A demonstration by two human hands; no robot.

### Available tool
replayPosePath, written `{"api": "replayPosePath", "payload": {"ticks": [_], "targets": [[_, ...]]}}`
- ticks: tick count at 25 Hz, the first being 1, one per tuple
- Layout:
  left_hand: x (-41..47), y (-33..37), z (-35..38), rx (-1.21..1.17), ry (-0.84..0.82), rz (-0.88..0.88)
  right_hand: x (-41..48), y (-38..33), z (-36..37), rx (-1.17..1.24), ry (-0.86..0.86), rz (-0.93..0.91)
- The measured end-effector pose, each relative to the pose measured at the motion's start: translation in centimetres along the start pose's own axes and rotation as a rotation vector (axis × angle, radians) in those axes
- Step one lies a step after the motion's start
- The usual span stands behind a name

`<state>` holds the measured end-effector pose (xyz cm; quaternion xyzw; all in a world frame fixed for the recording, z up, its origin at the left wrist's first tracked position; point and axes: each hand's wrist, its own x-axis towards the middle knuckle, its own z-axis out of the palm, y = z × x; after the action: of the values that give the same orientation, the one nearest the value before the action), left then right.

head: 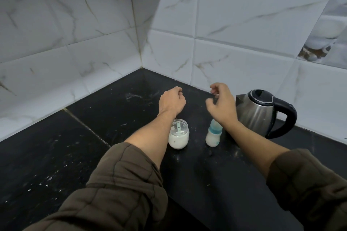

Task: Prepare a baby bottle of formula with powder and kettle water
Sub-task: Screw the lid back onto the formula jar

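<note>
My left hand (171, 102) and right hand (221, 104) hover loosely curled, empty. I judge the bottle (213, 138), powder jar (178, 138) and kettle (255, 112) are grouped for reach.

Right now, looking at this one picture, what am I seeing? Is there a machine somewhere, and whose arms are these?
There is no machine here. A person works with bare hands, and one camera worn on the head looks down at them, so the arms in brown sleeves are the wearer's own. Three things stand on the black counter:
- a small jar of white powder with a green scoop at its lid
- a baby bottle with a teal ring, white in its lower part
- a steel kettle with a black handle, near the tiled wall

Both hands hover above the counter. The right hand has loosely curled fingers and holds nothing. The left hand shows only its back, so I cannot tell whether it holds anything.
</note>
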<state>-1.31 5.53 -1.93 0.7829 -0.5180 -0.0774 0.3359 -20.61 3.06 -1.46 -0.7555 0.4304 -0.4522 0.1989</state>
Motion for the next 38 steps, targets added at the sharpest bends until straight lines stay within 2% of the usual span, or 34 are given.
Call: {"api": "replayPosePath", "payload": {"ticks": [6, 13, 15, 19, 22, 26, 33, 36, 38], "targets": [[0.8, -2.6, -4.1, 0.006, 0.103, -0.037, 3.1, -6.0, 5.6, -0.065, -0.234, -0.108], [0.8, -8.4, -8.1, 0.049, 0.159, -0.134, 2.3, -7.9, 11.7, -0.182, -0.460, -0.142], [0.7, -9.8, -8.7, 0.054, 0.156, -0.164, 1.7, -8.3, 13.5, -0.212, -0.590, -0.148], [0.3, -12.4, -9.2, 0.056, 0.140, -0.217, 0.3, -8.7, 17.4, -0.370, -0.970, -0.157], [-0.2, -14.4, -9.3, 0.065, 0.131, -0.251, -1.6, -8.4, 20.3, -0.484, -1.136, -0.181], [-0.7, -16.4, -8.9, 0.066, 0.099, -0.290, -3.6, -7.5, 22.6, -0.602, -1.209, -0.209], [-0.4, -17.5, -8.1, 0.059, 0.059, -0.315, -5.0, -6.9, 23.4, -0.653, -1.251, -0.256], [-0.1, -17.1, -7.7, 0.064, 0.056, -0.309, -4.3, -7.4, 22.6, -0.600, -1.146, -0.260], [0.1, -16.3, -7.3, 0.075, 0.055, -0.295, -3.0, -7.8, 21.4, -0.503, -0.971, -0.233]]}}
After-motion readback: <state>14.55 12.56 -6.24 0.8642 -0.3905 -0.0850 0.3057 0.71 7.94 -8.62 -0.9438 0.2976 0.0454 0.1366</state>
